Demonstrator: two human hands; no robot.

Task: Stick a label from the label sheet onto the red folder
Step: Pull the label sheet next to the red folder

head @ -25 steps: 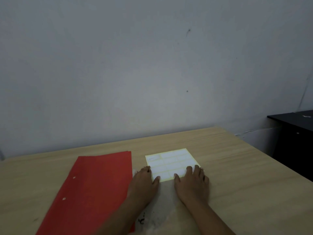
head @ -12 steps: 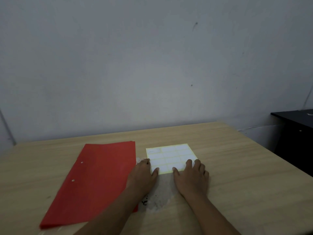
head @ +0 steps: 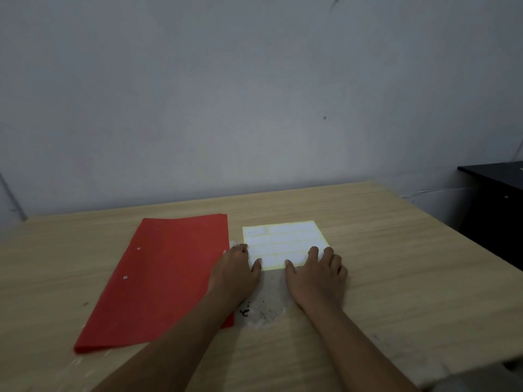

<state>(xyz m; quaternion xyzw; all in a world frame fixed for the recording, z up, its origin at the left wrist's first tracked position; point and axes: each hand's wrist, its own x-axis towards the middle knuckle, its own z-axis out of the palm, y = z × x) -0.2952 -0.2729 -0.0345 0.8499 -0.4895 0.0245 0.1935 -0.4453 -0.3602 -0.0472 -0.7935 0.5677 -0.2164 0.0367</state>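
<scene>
Table (head: 396,278) carries the red folder (head: 169,273) lying flat left of the label sheet (head: 285,241), while the left hand (head: 236,274) and right hand (head: 318,275) rest palm-down with fingers spread on the sheet's near edge, gripping nothing.

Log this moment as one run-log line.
left hand: flat on white label sheet | right hand: flat on sheet | flat red paper folder: unlabelled | label: not yet peeled
</scene>
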